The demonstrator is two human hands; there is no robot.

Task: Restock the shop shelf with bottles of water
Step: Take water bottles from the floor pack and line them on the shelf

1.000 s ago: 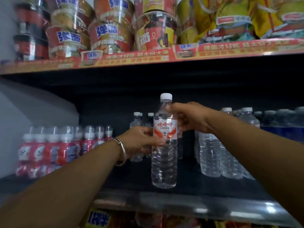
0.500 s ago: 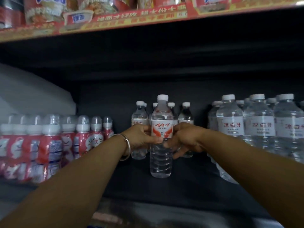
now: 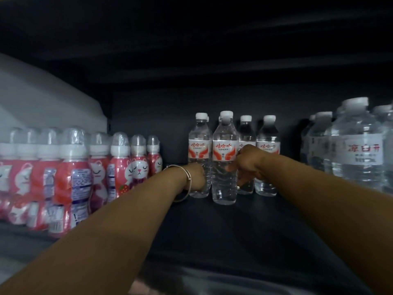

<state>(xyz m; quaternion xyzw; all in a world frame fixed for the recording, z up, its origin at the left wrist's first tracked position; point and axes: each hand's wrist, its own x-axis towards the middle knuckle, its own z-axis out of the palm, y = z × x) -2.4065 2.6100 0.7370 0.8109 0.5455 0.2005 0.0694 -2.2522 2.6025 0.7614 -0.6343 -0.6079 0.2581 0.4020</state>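
**A:** so where's the water bottle (image 3: 225, 165) at?

**B:** Standing upright on the dark shelf (image 3: 223, 231), right between the two hands. White cap, white label with red Chinese characters and orange wing shapes, looks like 娃哈哈. The right hand (image 3: 247, 165) is curled against its side at label height. The left hand (image 3: 196, 176) is closed up against the neighbouring bottle (image 3: 200, 154). Honestly can't tell if either one is really gripping or just touching.

**A:** what else is around?

**B:** More same-label bottles (image 3: 257, 154) partly hidden behind the right hand. Well off past the right arm, bigger clear bottles (image 3: 359, 150) with white labels reading 凉白开 in red. Out beyond the left arm, a row of pink cat-face drink bottles (image 3: 139, 160) with clear dome caps. There's a thin bangle (image 3: 188, 177) on the left wrist.
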